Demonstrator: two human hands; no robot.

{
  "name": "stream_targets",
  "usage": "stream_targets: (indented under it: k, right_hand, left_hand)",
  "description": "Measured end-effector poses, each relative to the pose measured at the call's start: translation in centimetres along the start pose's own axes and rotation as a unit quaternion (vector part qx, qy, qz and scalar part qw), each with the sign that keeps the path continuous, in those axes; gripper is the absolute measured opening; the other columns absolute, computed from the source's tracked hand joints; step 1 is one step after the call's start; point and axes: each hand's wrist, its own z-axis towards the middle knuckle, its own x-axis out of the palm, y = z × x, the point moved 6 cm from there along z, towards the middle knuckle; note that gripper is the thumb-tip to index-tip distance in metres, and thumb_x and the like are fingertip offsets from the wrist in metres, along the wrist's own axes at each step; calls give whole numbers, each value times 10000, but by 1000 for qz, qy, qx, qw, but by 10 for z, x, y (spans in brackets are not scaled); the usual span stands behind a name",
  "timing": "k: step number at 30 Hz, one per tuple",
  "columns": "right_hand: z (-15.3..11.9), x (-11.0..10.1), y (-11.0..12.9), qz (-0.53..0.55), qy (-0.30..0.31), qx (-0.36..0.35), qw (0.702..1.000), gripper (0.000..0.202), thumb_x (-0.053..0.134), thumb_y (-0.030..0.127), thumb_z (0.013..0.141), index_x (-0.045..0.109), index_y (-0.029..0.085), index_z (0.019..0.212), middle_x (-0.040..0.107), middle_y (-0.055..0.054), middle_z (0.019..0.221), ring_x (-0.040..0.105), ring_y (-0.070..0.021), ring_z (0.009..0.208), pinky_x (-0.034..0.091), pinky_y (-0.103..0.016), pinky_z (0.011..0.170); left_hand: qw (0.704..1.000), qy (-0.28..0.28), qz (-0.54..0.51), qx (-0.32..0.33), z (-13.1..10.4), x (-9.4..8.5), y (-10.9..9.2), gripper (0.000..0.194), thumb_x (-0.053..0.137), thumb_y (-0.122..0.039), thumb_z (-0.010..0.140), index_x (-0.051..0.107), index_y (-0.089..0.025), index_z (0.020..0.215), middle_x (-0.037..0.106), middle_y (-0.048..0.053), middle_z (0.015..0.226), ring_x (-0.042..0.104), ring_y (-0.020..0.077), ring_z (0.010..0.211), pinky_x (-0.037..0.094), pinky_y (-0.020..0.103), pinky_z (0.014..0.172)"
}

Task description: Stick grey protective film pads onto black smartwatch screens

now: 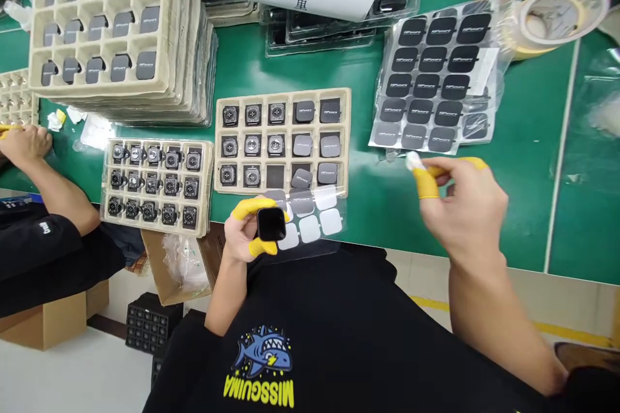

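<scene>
My left hand (238, 232), with yellow finger cots, grips a square watch body (271, 224), its glossy black screen facing up. Just behind the watch is a partly peeled sticker sheet (310, 228), overlapping the tray's front edge; whether the same hand holds it I cannot tell. My right hand (465, 203) pinches a small white wad (413, 161) between cot-covered fingers, over the table at right. In front of me lies a beige tray (219, 184) of watch bodies, some sensor side up, others under grey cover stickers. One pocket (276, 177) in its near row holds no watch.
Sticker sheets (426, 85) lie at the back right beside a tape roll (557, 16). A second watch tray (207, 206) and a tall tray stack (167, 71) stand left. Another person's hand (29, 145) rests at far left. An open carton (167, 271) sits below the table edge.
</scene>
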Motion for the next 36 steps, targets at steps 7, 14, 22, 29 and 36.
stream_targets:
  k: [7, 14, 22, 29, 36]
  right_hand:
    - [-19, -4, -73, -87, 5, 205, 975, 279, 770, 264, 767, 760, 232, 1045, 708, -188, 1052, 643, -351, 962, 482, -486, 788]
    - [-12, -6, 111, 263, 256, -88, 926, 294, 696, 418, 1083, 739, 284, 1341, 774, -117, 1273, 734, -312, 1192, 617, -473, 992]
    - [-14, 8, 120, 307, 249, -125, 910, 89, 666, 197, 1090, 726, 260, 1076, 795, -43, 1016, 721, -239, 951, 579, -396, 856]
    - [-31, -5, 138, 284, 86, -246, 923, 175, 718, 127, 1035, 742, 299, 1056, 786, -67, 1186, 693, -295, 1181, 553, -487, 942]
    - [-15, -35, 135, 372, 129, -138, 909, 80, 774, 224, 1027, 774, 305, 1025, 767, -83, 1236, 699, -323, 1231, 599, -544, 1050]
  left_hand:
    - [996, 84, 37, 25, -9, 17, -12, 720, 954, -646, 806, 784, -263, 1391, 799, 84, 1011, 767, 219, 866, 651, 338, 746]
    - [986, 157, 37, 31, 8, 38, -10, 677, 956, -591, 833, 777, -254, 1392, 789, 74, 1019, 733, 191, 843, 622, 311, 741]
    - [991, 132, 30, 10, 4, 34, 2, 715, 942, -649, 819, 779, -275, 1406, 804, 75, 1049, 763, 212, 900, 636, 345, 822]
    - [994, 76, 76, -7, 1, 5, 26, 750, 1001, -613, 760, 786, -255, 1384, 845, 81, 1107, 839, 232, 955, 667, 314, 845]
    - [994, 62, 92, 2, -3, -10, 44, 729, 994, -577, 795, 768, -252, 1408, 858, 90, 1154, 867, 253, 987, 685, 334, 889]
